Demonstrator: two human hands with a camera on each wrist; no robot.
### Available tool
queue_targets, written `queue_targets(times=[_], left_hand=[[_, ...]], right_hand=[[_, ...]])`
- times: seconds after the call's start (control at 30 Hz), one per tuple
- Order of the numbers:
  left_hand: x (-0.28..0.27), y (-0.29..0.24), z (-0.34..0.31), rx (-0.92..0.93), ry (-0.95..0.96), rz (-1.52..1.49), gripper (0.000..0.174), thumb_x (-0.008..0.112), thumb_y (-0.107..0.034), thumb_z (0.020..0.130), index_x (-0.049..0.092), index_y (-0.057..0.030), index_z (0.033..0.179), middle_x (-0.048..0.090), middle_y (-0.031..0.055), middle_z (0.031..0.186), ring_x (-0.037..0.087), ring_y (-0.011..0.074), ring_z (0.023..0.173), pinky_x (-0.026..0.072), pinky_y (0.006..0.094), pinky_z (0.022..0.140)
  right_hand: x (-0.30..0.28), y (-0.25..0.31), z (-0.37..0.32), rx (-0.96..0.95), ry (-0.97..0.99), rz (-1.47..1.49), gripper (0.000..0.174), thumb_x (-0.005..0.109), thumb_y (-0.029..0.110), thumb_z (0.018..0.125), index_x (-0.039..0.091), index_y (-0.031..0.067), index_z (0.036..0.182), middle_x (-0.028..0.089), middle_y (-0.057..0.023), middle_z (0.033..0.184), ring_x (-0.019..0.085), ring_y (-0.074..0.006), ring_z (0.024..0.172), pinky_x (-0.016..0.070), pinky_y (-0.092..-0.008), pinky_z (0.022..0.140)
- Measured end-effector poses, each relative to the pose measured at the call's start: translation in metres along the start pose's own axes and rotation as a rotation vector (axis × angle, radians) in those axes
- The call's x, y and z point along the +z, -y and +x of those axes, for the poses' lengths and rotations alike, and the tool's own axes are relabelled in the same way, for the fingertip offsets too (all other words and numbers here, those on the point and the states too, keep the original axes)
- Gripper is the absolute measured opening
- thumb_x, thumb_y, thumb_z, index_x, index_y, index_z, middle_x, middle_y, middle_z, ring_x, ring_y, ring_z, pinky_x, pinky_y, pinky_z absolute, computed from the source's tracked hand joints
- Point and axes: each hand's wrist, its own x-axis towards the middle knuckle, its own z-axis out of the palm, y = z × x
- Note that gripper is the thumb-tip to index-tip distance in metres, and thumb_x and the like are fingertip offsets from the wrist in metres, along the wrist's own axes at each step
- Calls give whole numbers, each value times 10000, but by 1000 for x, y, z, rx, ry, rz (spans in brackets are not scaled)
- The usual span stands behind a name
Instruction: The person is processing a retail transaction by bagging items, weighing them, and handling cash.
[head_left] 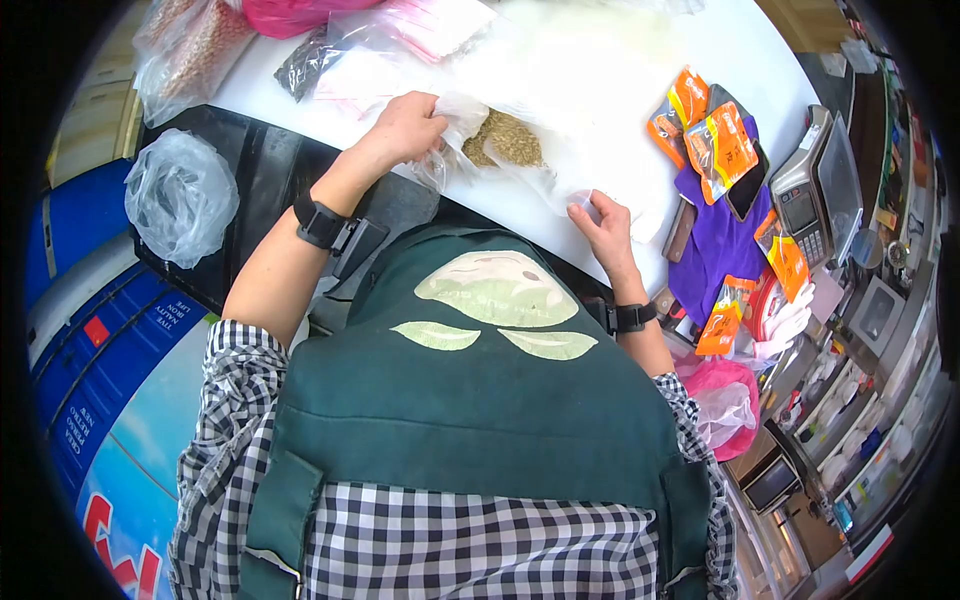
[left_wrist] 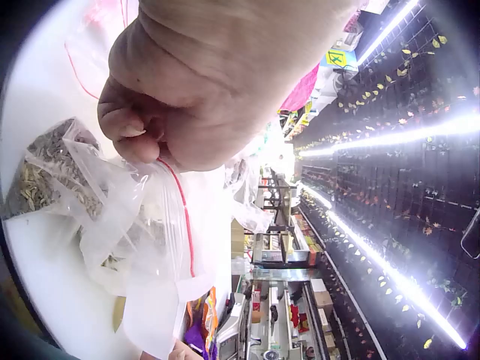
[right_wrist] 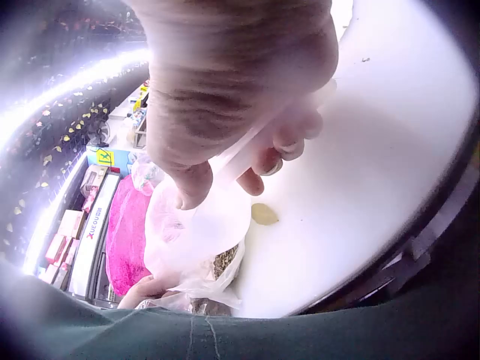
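A clear plastic zip bag [left_wrist: 154, 259] with a red strip along its mouth spans between the two hands over the white table. Greenish-brown dried seeds or herb bits [head_left: 505, 138] show in it. On the left, my left hand [head_left: 408, 130] grips the bag's edge with curled fingers, the red strip running out from them in the left wrist view. My right hand [head_left: 605, 232] pinches the other side of the bag between thumb and fingers, near the table's front edge. A pale leaf [right_wrist: 264, 214] lies on the table below the right hand.
Orange packets [head_left: 722, 152], a phone [head_left: 745, 190] and purple cloth [head_left: 715, 245] lie at the right, beside a keypad device [head_left: 798, 208]. Filled clear bags [head_left: 205, 55] stand back left. A crumpled clear bag [head_left: 182, 200] is at the left, beyond the table edge.
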Motion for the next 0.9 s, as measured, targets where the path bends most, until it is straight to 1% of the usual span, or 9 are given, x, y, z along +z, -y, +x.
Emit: queue_targets(times=[0.17,0.3,0.43,0.5,0.6,0.7,0.77,0.83,0.9], left_hand=[[1,6,3,43,-41,85,250,509,-174,861,649,33,867,677,128,681,644,227,536,523,354,552],[10,17,7,136,-118,237,355,621,-326,839,661,14,934,653,143,676,644,256,610,511,376,603],[18,-1,-9,202,-113,339,536,686,-462,795,656,14,1041,681,214,808,668,346,757,527,410,690],[32,15,6,305,-206,278,553,686,-435,795,632,27,1094,684,222,840,675,352,813,534,410,733],[34,12,20,337,-254,225,513,672,-375,809,619,40,1105,687,217,839,692,321,780,547,396,699],[27,6,27,149,-62,132,408,640,-292,837,626,36,1078,685,176,794,682,255,658,541,358,605],[28,9,32,-13,38,-126,297,589,-223,875,635,21,1038,649,118,705,589,160,487,481,302,467],[23,6,30,-32,117,-184,267,569,-206,890,636,16,1022,622,94,672,536,133,449,440,282,429],[20,3,29,-51,194,-242,241,549,-189,904,637,11,1007,594,70,639,483,107,411,400,263,390]], right_hand=[[-18,1,10,3,-7,-259,448,723,447,821,603,20,758,510,-106,550,493,-217,510,404,-353,523],[-39,23,17,46,20,-493,521,698,542,811,607,31,765,523,-121,522,531,-306,495,418,-397,512],[-47,36,25,49,43,-603,515,691,541,813,622,31,785,578,-126,553,596,-325,550,454,-414,544],[-47,39,29,64,66,-622,514,687,540,814,623,31,784,586,-126,561,603,-327,563,457,-417,550],[-47,43,33,91,110,-656,513,682,539,815,624,31,784,596,-127,577,614,-327,582,461,-421,559],[-43,43,36,85,133,-652,511,679,539,816,624,32,787,598,-126,583,616,-325,588,462,-420,562],[-38,42,38,70,133,-637,509,678,540,816,624,34,788,597,-123,582,616,-325,587,462,-418,561],[-31,38,39,-10,89,-560,530,680,520,833,545,21,715,504,-116,517,505,-286,491,396,-399,510],[-26,37,40,-12,88,-533,526,683,515,832,544,22,712,504,-113,518,504,-284,490,398,-394,510]])
